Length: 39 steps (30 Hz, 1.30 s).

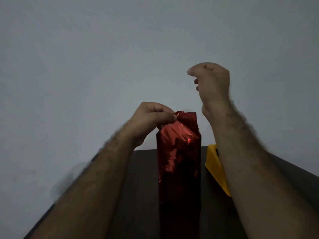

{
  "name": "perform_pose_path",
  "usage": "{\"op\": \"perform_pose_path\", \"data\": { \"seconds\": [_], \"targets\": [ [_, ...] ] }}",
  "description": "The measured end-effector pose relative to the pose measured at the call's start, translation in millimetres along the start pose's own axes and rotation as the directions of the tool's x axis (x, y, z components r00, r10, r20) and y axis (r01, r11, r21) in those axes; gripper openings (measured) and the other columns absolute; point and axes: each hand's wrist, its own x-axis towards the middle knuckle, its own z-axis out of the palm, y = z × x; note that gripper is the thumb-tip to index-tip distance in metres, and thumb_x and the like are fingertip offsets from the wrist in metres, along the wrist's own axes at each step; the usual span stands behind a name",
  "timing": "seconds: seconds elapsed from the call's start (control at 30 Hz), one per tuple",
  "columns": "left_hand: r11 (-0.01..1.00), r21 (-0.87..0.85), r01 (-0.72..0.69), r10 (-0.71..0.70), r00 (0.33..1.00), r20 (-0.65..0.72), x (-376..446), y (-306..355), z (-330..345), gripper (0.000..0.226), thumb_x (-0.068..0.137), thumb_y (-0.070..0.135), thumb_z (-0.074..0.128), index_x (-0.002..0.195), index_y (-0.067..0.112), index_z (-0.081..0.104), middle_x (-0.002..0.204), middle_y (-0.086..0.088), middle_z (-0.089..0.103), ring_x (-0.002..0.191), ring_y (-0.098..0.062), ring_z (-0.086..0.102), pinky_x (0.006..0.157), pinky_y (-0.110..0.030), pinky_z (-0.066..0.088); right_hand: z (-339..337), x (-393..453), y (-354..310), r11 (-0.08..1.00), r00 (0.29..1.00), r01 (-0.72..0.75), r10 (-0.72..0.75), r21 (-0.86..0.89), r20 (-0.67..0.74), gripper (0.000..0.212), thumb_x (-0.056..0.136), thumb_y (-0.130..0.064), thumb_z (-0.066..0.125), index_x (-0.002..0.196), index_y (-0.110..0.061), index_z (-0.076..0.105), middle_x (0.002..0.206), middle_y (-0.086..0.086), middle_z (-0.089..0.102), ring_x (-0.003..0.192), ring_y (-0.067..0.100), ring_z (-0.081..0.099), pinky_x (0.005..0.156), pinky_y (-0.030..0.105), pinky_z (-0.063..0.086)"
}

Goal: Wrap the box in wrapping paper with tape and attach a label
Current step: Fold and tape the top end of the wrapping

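Box [179, 169], wrapped in red paper [184, 128], stands upright on the desk [141, 195], long axis vertical, its loose top flap pinched in the left hand [150, 119], while the right hand [213, 83] hovers curled and empty above right, farther off.

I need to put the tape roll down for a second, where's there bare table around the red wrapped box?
Bare dark table shows between the left forearm and the red wrapped box. On the other side, only a narrow strip separates the box from the yellow object, with the right forearm over it: crowded.
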Motion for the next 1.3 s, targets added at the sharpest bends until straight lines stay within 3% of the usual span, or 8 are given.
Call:
{"op": "perform_pose_path", "data": {
  "seconds": [0.2,0.4,0.57,0.73,0.83,0.97,1.17,1.3],
  "targets": [
    [0.999,-0.001,0.033,-0.033,0.998,-0.054,7.8,-3.0,2.4,0.006,0.084,0.0,0.075,0.085,-0.005,0.079,0.091,-0.032,0.073,0.078,-0.033,0.065,0.077,-0.043,0.05,-20.6,-3.3,1.1,0.954,0.934,-0.049,0.148,-0.295,0.324,0.008,0.08,-0.02,0.076,0.083,-0.015,0.081,0.092,0.001,0.079,0.078,0.015,0.065,0.071,0.034,0.05],
    [0.993,-0.054,0.105,-0.111,0.986,-0.127,3.8,-3.5,-2.0,0.013,0.083,0.0,0.076,0.089,-0.011,0.075,0.084,-0.031,0.069,0.076,-0.033,0.061,0.071,-0.038,0.047,-34.1,-7.6,-2.2,0.798,0.753,-0.026,0.412,-0.603,0.513,0.044,0.072,-0.057,0.085,0.097,-0.021,0.083,0.102,-0.005,0.077,0.098,0.018,0.066,0.079,0.037,0.05],
    [0.992,-0.067,0.106,-0.111,0.991,-0.07,-0.2,-3.9,-3.7,0.004,0.082,0.003,0.078,0.083,-0.001,0.08,0.083,-0.022,0.069,0.077,-0.031,0.059,0.075,-0.04,0.046,-37.8,-6.7,7.3,0.747,0.701,0.008,0.47,-0.665,0.536,0.011,0.078,-0.022,0.091,0.085,-0.017,0.084,0.088,0.002,0.08,0.095,0.018,0.068,0.083,0.037,0.052],
    [0.993,-0.071,0.096,-0.098,0.995,-0.023,-3.4,-2.4,2.9,0.008,0.084,0.001,0.08,0.091,-0.003,0.079,0.089,-0.021,0.075,0.08,-0.029,0.067,0.077,-0.037,0.053,-47.7,-4.4,7.8,0.781,0.623,-0.044,0.509,-0.623,0.594,0.004,0.087,-0.013,0.082,0.087,-0.016,0.083,0.091,0.004,0.078,0.09,0.013,0.067,0.087,0.038,0.05],
    [0.992,-0.08,0.099,-0.104,0.993,-0.059,-4.1,-0.9,6.0,0.005,0.083,-0.001,0.08,0.089,-0.002,0.079,0.089,-0.021,0.075,0.082,-0.03,0.069,0.08,-0.039,0.055,-50.4,-6.6,3.9,0.77,0.66,-0.026,0.492,-0.637,0.568,0.01,0.083,-0.019,0.086,0.093,-0.019,0.083,0.097,0.002,0.081,0.094,0.013,0.07,0.086,0.037,0.051],
    [0.992,-0.057,0.116,-0.121,0.987,-0.101,-5.6,1.3,8.3,0.009,0.083,-0.002,0.08,0.079,0.006,0.08,0.082,-0.016,0.076,0.074,-0.025,0.07,0.071,-0.032,0.056,-52.9,-8.4,-8.1,0.757,0.838,0.042,0.329,-0.653,0.436,0.024,0.068,-0.022,0.098,0.086,-0.02,0.081,0.091,0.001,0.078,0.097,0.018,0.071,0.074,0.034,0.056],
    [0.992,-0.058,0.109,-0.116,0.982,-0.15,-6.3,1.5,13.8,0.008,0.083,-0.003,0.079,0.089,-0.009,0.077,0.082,-0.022,0.074,0.068,-0.024,0.067,0.067,-0.031,0.054,-52.0,-26.6,-29.6,0.648,0.794,0.127,0.387,-0.751,0.468,0.02,0.062,-0.026,0.1,0.072,-0.019,0.083,0.079,-0.003,0.078,0.09,0.016,0.072,0.08,0.04,0.062],
    [0.993,-0.066,0.096,-0.104,0.986,-0.131,-6.8,2.2,15.0,0.009,0.084,-0.002,0.079,0.091,-0.008,0.078,0.089,-0.029,0.075,0.072,-0.027,0.067,0.067,-0.032,0.054,-42.6,-31.3,-29.8,0.673,0.828,0.11,0.345,-0.732,0.441,0.019,0.067,-0.03,0.098,0.074,-0.021,0.083,0.048,-0.008,0.062,0.042,0.008,0.054,0.042,0.022,0.043]
  ]
}}
